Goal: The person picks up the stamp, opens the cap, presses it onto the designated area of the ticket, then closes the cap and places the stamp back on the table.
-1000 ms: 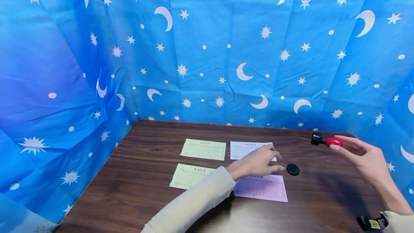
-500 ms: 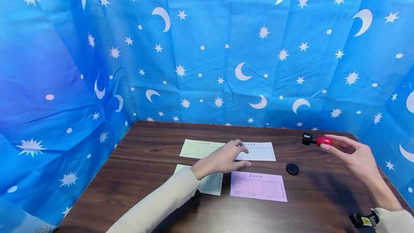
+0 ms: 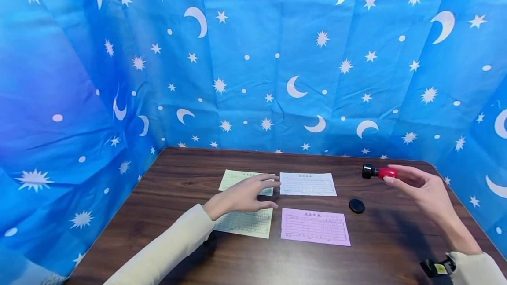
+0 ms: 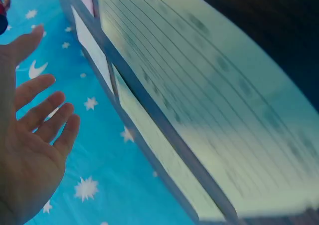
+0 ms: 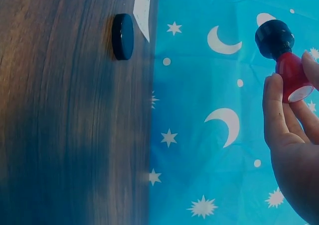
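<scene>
Between thumb and fingers my right hand [image 3: 421,186] pinches a stamp [image 3: 387,173] by its red handle, held sideways above the table with its black round head [image 5: 274,38] pointing left. A round black cap [image 3: 357,206] lies on the table below it. My left hand [image 3: 247,193], fingers spread and holding nothing, hovers over the two green forms on the left, partly covering the far green form [image 3: 233,179] and the near green form [image 3: 249,224]. To the right of them lie a white form [image 3: 308,184] at the back and a pink form [image 3: 315,228] in front.
The dark wooden table [image 3: 190,166] reaches back to a blue curtain [image 3: 253,78] printed with moons and stars, which also hangs at both sides. A dark wrist device [image 3: 437,268] sits at my right sleeve.
My left hand has moved left from over the white and pink forms to over the green ones. The right hand has shifted slightly left, still holding the stamp.
</scene>
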Demonstrator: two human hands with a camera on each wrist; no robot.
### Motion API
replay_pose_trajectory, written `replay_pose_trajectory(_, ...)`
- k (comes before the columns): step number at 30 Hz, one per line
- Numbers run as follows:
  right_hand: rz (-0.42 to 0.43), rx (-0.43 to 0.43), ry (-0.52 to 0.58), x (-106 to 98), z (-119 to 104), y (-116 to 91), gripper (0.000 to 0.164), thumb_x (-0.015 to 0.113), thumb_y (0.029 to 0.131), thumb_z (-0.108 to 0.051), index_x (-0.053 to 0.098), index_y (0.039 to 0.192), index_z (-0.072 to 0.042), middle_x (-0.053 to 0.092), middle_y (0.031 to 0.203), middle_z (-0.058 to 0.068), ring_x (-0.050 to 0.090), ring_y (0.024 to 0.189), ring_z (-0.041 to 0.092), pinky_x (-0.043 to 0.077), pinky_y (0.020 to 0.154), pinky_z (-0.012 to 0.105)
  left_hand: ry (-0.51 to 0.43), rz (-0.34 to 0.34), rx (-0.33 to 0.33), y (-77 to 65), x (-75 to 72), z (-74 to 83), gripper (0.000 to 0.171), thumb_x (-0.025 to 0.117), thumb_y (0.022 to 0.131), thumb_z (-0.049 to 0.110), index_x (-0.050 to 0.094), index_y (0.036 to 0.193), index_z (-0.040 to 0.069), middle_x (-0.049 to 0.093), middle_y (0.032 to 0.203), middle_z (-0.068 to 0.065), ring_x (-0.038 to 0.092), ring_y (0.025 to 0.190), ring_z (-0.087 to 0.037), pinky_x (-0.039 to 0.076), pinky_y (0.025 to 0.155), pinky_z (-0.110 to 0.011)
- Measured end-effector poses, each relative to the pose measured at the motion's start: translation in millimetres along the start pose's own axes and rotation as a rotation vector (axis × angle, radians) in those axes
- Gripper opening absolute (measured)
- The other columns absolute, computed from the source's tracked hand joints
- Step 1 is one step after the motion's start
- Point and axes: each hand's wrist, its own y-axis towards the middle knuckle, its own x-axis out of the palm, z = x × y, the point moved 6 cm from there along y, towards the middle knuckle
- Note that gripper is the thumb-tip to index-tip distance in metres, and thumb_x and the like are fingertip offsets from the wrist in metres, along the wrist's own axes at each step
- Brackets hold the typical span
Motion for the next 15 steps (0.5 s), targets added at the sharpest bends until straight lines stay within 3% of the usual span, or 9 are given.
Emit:
replay_pose_trajectory(9, -0.016, -0.004, 0.018, 15, -8, 3, 0.051, 0.071, 0.101, -0.039, 0.064, 0.143, -0.011, 0.063, 0.104, -0.042, 0.063, 0.092, -0.015, 0.057, 0.073, 0.018, 0.054, -0.026, -0.079, -27.7, -4.8, -42.5, 0.078, 0.061, 0.102, 0.058, 0.04, 0.163, 0.013, 0.038, 0.17, -0.01, 0.044, 0.155, -0.029, 0.046, 0.122, -0.049)
replay_pose_trajectory(15, -0.034, -0.029, 0.044, 32, -16, 5, 0.05, 0.073, 0.1, -0.038, 0.065, 0.141, -0.011, 0.064, 0.107, -0.04, 0.065, 0.094, -0.014, 0.058, 0.075, 0.017, 0.035, -0.026, -0.157, -44.7, -0.9, -69.1, 0.084, 0.055, 0.103, 0.063, 0.035, 0.165, 0.01, 0.032, 0.172, -0.018, 0.031, 0.161, -0.036, 0.036, 0.127, -0.057)
